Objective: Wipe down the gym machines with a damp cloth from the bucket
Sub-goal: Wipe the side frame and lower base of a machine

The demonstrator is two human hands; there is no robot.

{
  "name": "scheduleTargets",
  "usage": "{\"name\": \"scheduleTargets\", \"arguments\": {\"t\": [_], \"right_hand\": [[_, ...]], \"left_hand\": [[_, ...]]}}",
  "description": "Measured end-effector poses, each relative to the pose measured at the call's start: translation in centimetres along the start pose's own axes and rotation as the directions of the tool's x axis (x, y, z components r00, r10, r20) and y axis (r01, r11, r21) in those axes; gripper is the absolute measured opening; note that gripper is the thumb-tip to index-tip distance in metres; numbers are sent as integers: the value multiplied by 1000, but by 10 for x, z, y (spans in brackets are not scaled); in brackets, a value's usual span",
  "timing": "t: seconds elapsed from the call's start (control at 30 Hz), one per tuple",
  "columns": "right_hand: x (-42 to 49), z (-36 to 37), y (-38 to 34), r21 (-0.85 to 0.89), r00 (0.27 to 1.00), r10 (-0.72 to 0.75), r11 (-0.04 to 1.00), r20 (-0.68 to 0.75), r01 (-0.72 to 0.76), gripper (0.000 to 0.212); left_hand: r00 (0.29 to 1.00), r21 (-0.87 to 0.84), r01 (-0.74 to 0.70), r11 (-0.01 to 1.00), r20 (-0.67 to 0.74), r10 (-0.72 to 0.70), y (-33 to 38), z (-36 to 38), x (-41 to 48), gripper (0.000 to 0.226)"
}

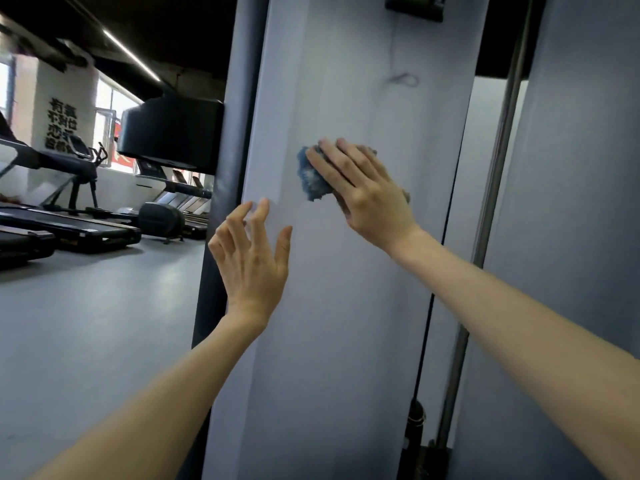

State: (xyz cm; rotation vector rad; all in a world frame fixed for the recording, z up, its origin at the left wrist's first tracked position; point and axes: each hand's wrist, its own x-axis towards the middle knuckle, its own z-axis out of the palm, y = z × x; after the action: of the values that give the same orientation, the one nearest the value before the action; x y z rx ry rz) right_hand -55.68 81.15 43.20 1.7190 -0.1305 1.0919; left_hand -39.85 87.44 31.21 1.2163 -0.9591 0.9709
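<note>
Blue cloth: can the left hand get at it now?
Probably yes: the left hand is open near the blue cloth, only bare panel between; the right hand covers much of it.

- We see both arms bare and stretched forward, the left forearm [166,393] rising from the lower left corner, the right forearm [519,313] from the right edge.
- We find the left hand [251,258] raised with its back toward us, fingers [239,220] spread and lightly bent, thumb [284,242] out to the right; we cannot tell whether the fingertips touch anything.
- We see the right hand [363,192] higher, palm turned away, fingers straight and pointing up-left, pressing flat.
- The two hands stay apart, the left below and left of the right.
</note>
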Motion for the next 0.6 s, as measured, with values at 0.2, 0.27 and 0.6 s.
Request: {"name": "scheduleTargets", "arguments": {"t": [0.2, 0.27, 0.6], "right_hand": [[-1, -7, 50, 78, 749, 643, 764, -156, -640, 53], [-6, -5, 33, 92, 823, 556, 831, -119, -548, 54], [-44, -17, 41, 239, 952, 306, 926, -20, -293, 54]], "left_hand": [[999, -53, 40, 998, 18, -39, 1, 1, 0, 42], [999, -57, 43, 997, 14, -43, 0, 1, 1, 42], [996, -60, 86, 994, 22, -85, 6, 0, 1, 41]]}}
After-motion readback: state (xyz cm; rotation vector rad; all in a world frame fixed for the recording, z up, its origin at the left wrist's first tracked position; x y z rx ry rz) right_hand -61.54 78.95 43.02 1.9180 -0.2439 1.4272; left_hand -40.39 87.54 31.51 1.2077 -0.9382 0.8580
